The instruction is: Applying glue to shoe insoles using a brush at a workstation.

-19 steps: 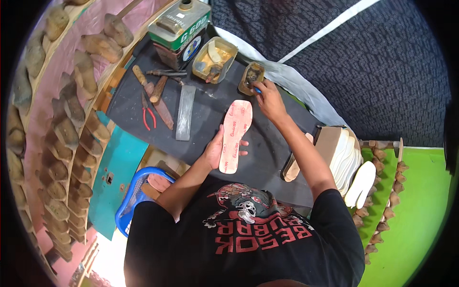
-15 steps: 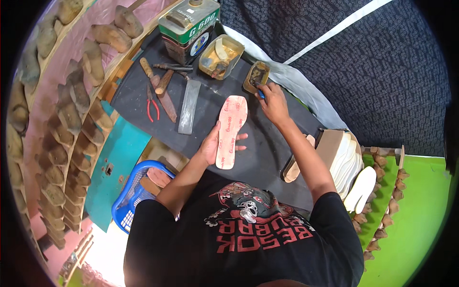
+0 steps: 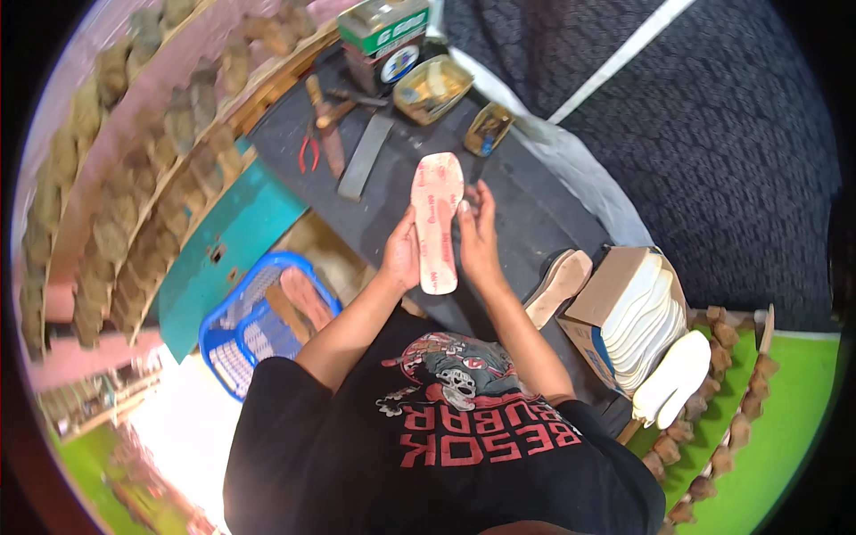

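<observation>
In my left hand (image 3: 403, 251) is a pale pink insole board (image 3: 436, 223) with red print, held by its left edge above the dark worktable. It stands lengthwise, rounded toe end away from me. My right hand (image 3: 479, 241) is at its right edge, with fingers stretched out and apart; the thumb is close to the board, and I cannot tell whether it touches. A small blue-handled tool (image 3: 487, 143) rests in a little yellowish tub (image 3: 493, 123) of dark stuff beyond the hand.
Behind are a larger tub (image 3: 450, 89) and a green-topped metal can (image 3: 383, 45). Red pliers (image 3: 308, 153), a hammer (image 3: 339, 111) and a grey flat bar (image 3: 367, 156) lie left. Right are sole pieces (image 3: 562, 283) and a box (image 3: 606, 299) of white soles. A blue basket (image 3: 234, 332) stands lower left.
My right hand has left the blue-handled tool in the small tub and come back beside the insole board. The view has shifted; my left hand still holds the board.
</observation>
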The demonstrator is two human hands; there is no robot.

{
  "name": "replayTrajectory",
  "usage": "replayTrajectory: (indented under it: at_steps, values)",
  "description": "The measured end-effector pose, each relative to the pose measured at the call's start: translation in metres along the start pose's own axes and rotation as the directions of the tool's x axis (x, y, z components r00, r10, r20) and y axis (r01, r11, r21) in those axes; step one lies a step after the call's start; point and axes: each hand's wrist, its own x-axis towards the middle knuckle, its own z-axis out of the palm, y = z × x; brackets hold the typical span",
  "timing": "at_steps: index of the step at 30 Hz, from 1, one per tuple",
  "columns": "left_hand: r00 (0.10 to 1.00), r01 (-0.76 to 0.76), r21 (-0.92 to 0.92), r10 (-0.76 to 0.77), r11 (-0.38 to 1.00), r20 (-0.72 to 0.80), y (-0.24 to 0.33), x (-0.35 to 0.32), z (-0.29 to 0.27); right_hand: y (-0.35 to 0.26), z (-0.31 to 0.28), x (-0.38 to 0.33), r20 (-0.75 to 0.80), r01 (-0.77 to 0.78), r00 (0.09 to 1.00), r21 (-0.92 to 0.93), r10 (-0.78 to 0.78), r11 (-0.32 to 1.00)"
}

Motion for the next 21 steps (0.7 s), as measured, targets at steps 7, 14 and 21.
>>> replayTrajectory:
  at_steps: [7, 14, 21]
  values:
    - [0.932, -0.264, 0.055, 0.269, 0.963, -0.242, -0.039, -0.093, 0.000, 0.039, 0.017, -0.074, 0.392, -0.255, 0.910, 0.271, 0.136, 0.928]
    - [0.876, -0.333, 0.109, 0.350, 0.937, -0.332, -0.036, -0.170, 0.001, 0.014, 0.036, -0.105, 0.569, -0.367, 0.803, 0.236, 0.178, 0.900]
    - [0.828, -0.320, 0.151, 0.354, 0.935, -0.434, -0.020, -0.213, -0.054, 0.049, 0.077, -0.114, 0.766, -0.458, 0.556, -0.042, 0.322, 0.888]
